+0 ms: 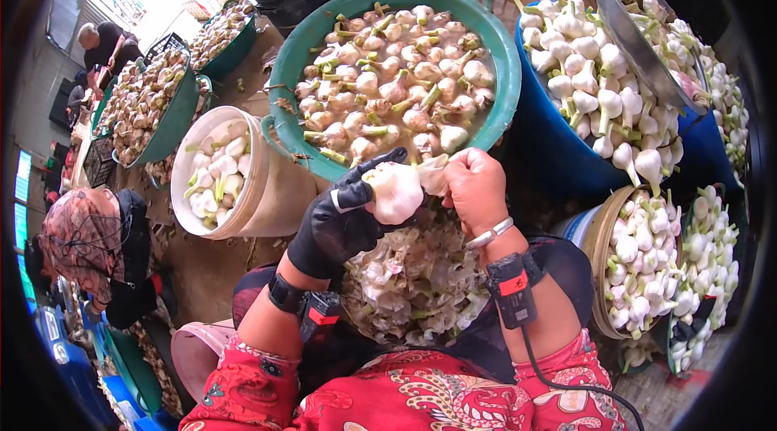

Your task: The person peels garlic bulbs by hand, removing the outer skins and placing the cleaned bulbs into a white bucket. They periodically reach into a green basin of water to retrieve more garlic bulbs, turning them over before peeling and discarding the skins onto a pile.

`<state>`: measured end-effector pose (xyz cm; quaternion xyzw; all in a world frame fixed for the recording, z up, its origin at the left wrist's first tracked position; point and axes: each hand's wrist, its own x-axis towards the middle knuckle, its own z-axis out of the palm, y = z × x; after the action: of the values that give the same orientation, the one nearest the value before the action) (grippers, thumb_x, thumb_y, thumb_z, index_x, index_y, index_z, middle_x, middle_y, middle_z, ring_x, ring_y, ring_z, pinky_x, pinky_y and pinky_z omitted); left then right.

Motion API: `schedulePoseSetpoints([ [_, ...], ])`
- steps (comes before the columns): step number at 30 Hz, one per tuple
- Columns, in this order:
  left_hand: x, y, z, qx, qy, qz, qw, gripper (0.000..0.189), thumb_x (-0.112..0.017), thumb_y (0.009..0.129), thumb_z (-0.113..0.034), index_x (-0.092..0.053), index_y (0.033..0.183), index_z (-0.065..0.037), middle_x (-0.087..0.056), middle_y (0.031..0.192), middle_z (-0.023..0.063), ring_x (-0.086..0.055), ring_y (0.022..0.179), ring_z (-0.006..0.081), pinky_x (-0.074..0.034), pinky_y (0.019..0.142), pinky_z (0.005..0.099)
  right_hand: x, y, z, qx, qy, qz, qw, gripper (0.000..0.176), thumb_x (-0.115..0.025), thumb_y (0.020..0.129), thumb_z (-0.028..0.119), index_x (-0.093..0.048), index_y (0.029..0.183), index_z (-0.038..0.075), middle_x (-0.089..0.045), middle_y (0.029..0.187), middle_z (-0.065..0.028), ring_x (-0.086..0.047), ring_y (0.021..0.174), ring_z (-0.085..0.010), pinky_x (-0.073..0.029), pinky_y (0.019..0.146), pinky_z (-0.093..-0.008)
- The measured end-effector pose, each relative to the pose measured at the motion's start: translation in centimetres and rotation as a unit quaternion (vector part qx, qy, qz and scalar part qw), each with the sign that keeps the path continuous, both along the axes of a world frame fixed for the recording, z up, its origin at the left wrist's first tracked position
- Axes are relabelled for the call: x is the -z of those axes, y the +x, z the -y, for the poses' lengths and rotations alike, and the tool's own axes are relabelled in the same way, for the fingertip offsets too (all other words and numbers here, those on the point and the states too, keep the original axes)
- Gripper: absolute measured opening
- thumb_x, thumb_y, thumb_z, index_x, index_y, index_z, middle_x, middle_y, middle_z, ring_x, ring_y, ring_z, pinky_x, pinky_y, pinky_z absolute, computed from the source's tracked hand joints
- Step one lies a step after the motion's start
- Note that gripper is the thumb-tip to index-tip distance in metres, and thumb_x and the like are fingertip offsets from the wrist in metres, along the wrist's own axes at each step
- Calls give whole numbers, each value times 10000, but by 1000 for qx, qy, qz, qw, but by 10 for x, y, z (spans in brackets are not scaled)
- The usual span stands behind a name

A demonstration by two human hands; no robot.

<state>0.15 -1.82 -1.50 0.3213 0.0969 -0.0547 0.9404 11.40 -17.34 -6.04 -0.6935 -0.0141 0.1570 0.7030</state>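
Observation:
My left hand [340, 216], in a black glove, grips a white garlic bulb [394, 191] just above my lap. My bare right hand [473, 188] pinches a strip of the bulb's papery skin [433, 172] at its upper right side. A heap of peeled garlic skins [413, 281] lies in my lap under both hands. Straight ahead stands a green basin [287, 67] holding water and several unpeeled bulbs with stalks.
A white bucket [267, 196] with peeled bulbs stands left of my hands. A blue tub [550, 148] and a basket [603, 229] full of white bulbs are at the right. More basins of garlic sit far left. A person in a patterned head cover crouches at left [89, 241].

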Motion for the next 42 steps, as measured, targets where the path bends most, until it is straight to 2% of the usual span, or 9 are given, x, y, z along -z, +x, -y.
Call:
schedulePoseSetpoints([
  [5, -14, -5, -9, 73, -3, 36, 997, 626, -631, 781, -164, -425, 1337, 36, -543, 1251, 140, -553, 1111, 242, -452, 952, 369, -12, 17, 14, 18, 10, -6, 1000, 83, -520, 806, 17, -597, 776, 12, -590, 651, -42, -563, 553, -106, -465, 486, -239],
  [9, -41, -15, -33, -101, 384, 52, 916, 553, -656, 756, -110, -511, 1273, 21, -562, 1234, 110, -550, 1113, 215, -418, 987, 331, -12, -10, 24, -543, -205, 167, 797, 177, -587, 737, 97, -670, 882, 40, -662, 771, -108, -633, 688, -205, -511, 647, -332],
  [15, -57, -61, -164, -159, 883, -45, 439, 238, -607, 765, 2, -677, 993, -6, -638, 1000, 93, -595, 923, 152, -471, 798, 282, -29, -4, 14, -213, -139, 142, 957, 35, -634, 720, 84, -621, 729, 53, -603, 616, -106, -574, 558, -177, -476, 576, -311],
  [17, -63, -35, -133, -139, 769, 1, 624, 218, -568, 765, 49, -680, 948, 15, -656, 873, 96, -615, 873, 183, -477, 783, 281, -23, 10, 12, -83, -74, 144, 983, 65, -643, 726, 52, -619, 786, 54, -573, 605, -45, -522, 552, -99, -458, 554, -272],
  [21, -21, 47, -53, 51, 724, 138, 674, 387, -538, 726, 49, -658, 1080, -50, -647, 898, 116, -631, 781, 223, -504, 716, 342, -38, 23, 22, 35, -19, 157, 987, 80, -624, 739, 8, -612, 818, 15, -548, 626, 7, -492, 567, -65, -434, 536, -244],
  [23, 6, 90, -23, 176, 853, 156, 466, 402, -553, 748, -9, -669, 1106, -149, -639, 899, 124, -644, 804, 278, -507, 687, 400, -34, 26, 28, 14, -15, 114, 993, 56, -603, 748, -12, -614, 800, 6, -566, 663, 5, -478, 581, -50, -433, 537, -235],
  [29, 69, 159, 8, 338, 899, 126, 248, 170, -571, 780, -174, -680, 909, -194, -644, 874, 108, -651, 792, 319, -512, 626, 422, -43, 32, 35, 24, -95, 280, 955, 199, -613, 732, 25, -683, 918, 30, -615, 744, -86, -599, 660, -150, -475, 650, -254],
  [37, 4, 91, -34, 21, 477, -44, 878, 194, -574, 904, -168, -643, 996, -12, -629, 785, 64, -592, 729, 147, -480, 691, 282, -31, 22, 23, -127, -31, 135, 982, 593, -668, 696, 88, -537, 1275, 75, -629, 982, -99, -591, 891, -169, -486, 791, -294],
  [42, -5, 23, -13, -41, 301, -70, 950, 302, -589, 894, -305, -618, 941, -8, -622, 801, 52, -581, 703, 143, -465, 682, 264, -26, -10, -6, -231, 190, -32, 954, 648, -753, 708, 14, -478, 1294, 33, -619, 1080, -67, -596, 946, -118, -498, 824, -274],
])
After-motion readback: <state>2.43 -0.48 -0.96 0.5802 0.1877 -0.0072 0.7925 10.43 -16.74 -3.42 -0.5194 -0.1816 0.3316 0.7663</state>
